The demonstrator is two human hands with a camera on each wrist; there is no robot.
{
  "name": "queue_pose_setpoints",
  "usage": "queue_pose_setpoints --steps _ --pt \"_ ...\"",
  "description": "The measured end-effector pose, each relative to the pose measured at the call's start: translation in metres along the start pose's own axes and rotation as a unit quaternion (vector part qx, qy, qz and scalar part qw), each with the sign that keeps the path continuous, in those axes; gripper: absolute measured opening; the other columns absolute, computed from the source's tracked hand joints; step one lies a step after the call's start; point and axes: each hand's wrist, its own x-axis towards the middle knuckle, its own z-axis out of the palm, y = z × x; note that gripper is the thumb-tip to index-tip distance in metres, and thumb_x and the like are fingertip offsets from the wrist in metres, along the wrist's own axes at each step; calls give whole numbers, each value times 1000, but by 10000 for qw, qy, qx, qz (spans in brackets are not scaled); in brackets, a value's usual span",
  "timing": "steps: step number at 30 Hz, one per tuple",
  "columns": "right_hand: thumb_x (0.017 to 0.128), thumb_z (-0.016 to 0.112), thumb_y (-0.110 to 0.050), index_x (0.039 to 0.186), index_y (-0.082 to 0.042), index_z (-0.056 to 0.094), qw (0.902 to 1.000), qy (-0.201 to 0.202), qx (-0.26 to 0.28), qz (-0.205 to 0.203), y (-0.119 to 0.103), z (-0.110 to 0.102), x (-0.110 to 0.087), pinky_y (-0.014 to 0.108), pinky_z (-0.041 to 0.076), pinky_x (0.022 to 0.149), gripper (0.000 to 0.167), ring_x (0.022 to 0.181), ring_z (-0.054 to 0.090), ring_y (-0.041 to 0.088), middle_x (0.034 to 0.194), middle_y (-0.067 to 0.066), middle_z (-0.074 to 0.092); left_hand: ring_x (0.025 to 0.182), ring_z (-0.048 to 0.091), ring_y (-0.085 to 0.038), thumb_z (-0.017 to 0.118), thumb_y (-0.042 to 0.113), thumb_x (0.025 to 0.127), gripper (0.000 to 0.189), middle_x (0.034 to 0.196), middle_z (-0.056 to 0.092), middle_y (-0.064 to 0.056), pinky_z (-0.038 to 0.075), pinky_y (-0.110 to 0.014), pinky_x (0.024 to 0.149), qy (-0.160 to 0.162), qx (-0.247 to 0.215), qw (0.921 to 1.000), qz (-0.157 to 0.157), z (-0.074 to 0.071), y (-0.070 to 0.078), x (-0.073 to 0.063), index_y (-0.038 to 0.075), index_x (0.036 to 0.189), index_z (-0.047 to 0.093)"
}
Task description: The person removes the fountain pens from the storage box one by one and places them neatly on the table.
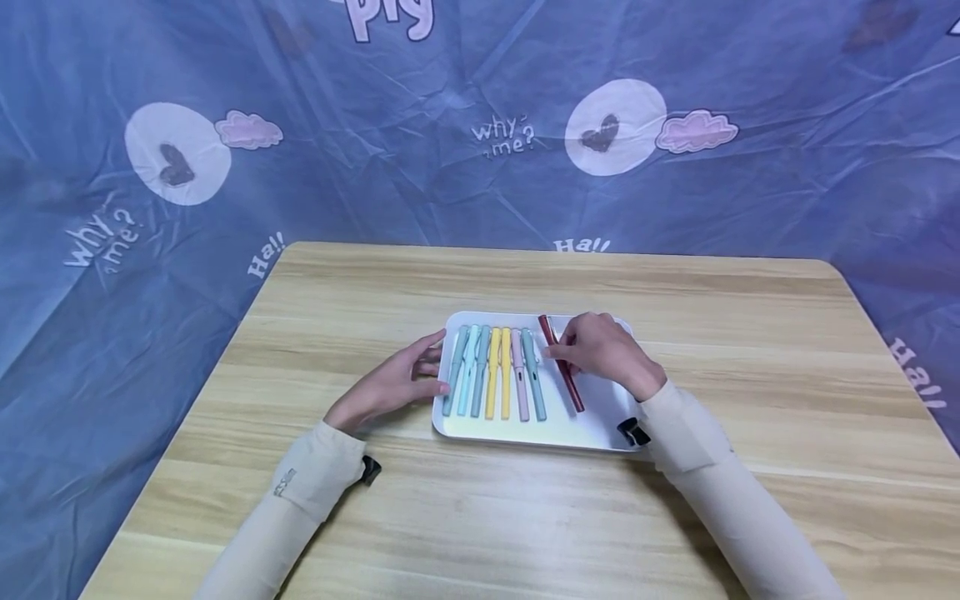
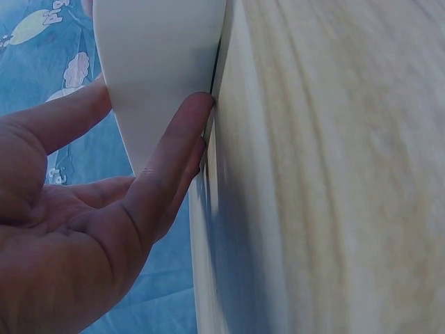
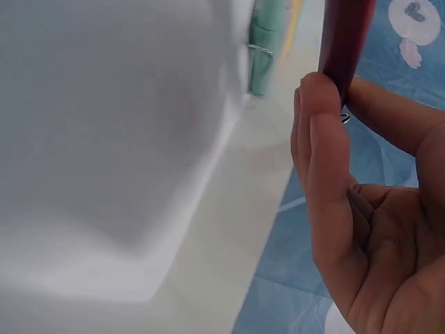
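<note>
So the shallow white rectangular tray [image 1: 510,432] sits well inside the edges of the light wood-grain table [image 1: 480,525], wood showing all around it. Inside, there's white floor to the right of the glossy dark red pen [image 1: 573,390], plus a narrower gap between it and a row of seven pastel pens [image 1: 506,375]. Right hand [image 1: 606,346] pinches that red pen between thumb and fingers, near its middle, slanted over the tray. Left hand [image 1: 390,383] isn't clenched, just thumb and loosely spread fingers against the tray's left end. Right hand blocks the far right corner, the right wrist view crops the pen, and I can't tell whether it's touching the tray floor.
</note>
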Motion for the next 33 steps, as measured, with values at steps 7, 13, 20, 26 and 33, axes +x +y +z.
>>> queue_pose_setpoints --steps 7,13,20,26,33 --pt "97 77 -31 86 -7 75 9986 360 319 -223 -3 -13 -10 31 46 60 26 65 65 15 71 0 71 137 51 -38 75 11 97 90 159 40 -23 45 -50 112 41 5 10000 -42 0 -2 -2 6 166 18" --pt "97 76 -34 89 -7 74 9964 614 569 -136 0 -25 -20 31 49 62 28 70 70 19 74 0 73 137 52 -36 76 11 96 91 159 41 -21 45 -49 112 77 42 9999 -111 0 -2 -2 8 167 19" --pt "96 77 -39 94 -6 72 9929 808 877 46 12 -37 -33 31 52 63 33 76 73 27 79 2 73 137 52 -35 77 11 95 92 160 41 -19 45 -49 112 83 69 9998 -157 1 -2 -2 9 167 20" --pt "96 76 -42 97 -4 71 9910 989 905 31 27 -45 -41 31 56 66 38 76 73 26 82 3 74 137 52 -35 77 11 95 92 160 41 -19 45 -49 112 57 28 9999 -125 0 -3 -1 9 167 20" --pt "95 76 -45 99 -3 70 9878 1173 1017 94 39 -52 -46 38 62 70 43 79 74 28 82 3 75 137 51 -40 75 10 96 91 159 40 -24 45 -51 112 -43 -46 10000 64 -2 -3 -1 4 166 18"
